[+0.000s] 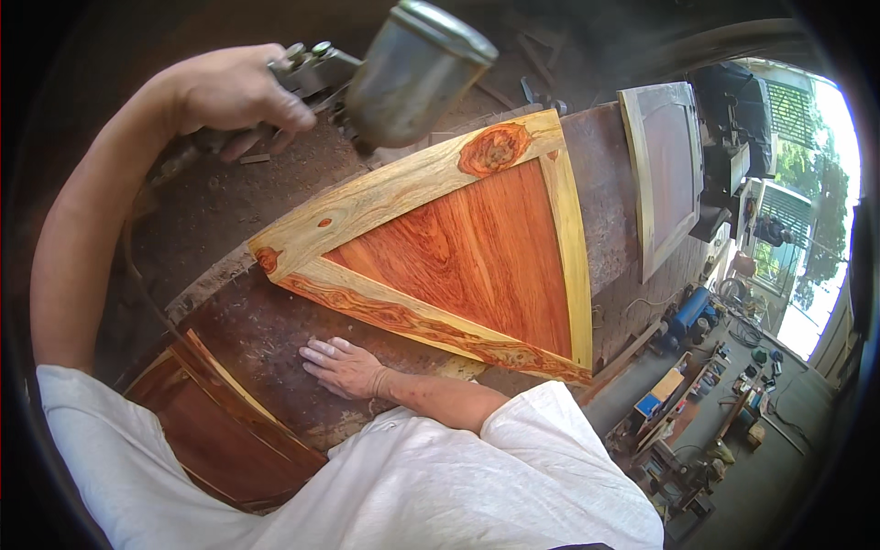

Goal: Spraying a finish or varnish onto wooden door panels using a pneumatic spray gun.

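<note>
Left hand [240,90] raised, elbow bent, gripping one spray gun [408,82] near far edge of red-yellow panel [463,261] on table [275,321]. Right hand [344,368] lies flat on table, fingers stretched. Two more panels: pale panel [667,165] right, dark panel [215,426] lower left.

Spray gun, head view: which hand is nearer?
Left. The left hand grips the spray gun; the right hand is well apart from it, resting on the dark work surface on the near side of the wooden panel.
</note>
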`<state>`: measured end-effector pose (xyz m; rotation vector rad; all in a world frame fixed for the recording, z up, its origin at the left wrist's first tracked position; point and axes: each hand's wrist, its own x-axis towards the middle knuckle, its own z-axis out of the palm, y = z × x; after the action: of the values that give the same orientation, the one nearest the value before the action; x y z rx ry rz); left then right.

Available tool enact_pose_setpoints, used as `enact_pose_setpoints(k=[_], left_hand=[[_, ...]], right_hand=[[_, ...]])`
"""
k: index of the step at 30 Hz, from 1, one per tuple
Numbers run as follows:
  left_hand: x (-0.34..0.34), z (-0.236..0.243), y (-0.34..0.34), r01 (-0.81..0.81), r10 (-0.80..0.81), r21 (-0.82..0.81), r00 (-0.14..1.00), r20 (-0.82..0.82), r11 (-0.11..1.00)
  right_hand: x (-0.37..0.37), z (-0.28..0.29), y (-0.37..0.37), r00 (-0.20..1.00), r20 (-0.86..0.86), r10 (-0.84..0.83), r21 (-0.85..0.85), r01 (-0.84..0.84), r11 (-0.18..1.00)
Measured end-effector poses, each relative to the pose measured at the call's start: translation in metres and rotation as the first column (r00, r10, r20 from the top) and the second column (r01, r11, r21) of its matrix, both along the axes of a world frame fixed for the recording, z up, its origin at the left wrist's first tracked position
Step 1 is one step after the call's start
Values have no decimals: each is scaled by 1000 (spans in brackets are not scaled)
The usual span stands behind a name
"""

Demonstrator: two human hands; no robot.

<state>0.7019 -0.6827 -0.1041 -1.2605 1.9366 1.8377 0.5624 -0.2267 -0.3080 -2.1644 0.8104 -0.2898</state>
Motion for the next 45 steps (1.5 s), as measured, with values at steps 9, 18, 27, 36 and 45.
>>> enact_pose_setpoints(k=[9, 18, 27, 36, 45], left_hand=[[109, 154, 152, -169, 176, -57, 873, 455, 984], [15, 149, 219, -352, 339, -246, 936, -94, 903], [-76, 103, 261, -578, 546, 78, 706, -450, 812], [-16, 107, 332, -658, 713, -330, 697, 73, 677], [-110, 91, 349, -633, 826, -547, 515, 230, 548]], right_hand=[[-22, 54, -6, 1000, -6, -30, 145, 30, 989], [-180, 104, 149, 922, -275, -273, 629, 387, 674], [-264, 32, 324, 250, -523, -815, 593, 793, -138], [-349, -71, 422, 292, -635, -715, 424, 906, -7], [-487, -91, 468, 77, -631, -772, 629, 633, -451]])
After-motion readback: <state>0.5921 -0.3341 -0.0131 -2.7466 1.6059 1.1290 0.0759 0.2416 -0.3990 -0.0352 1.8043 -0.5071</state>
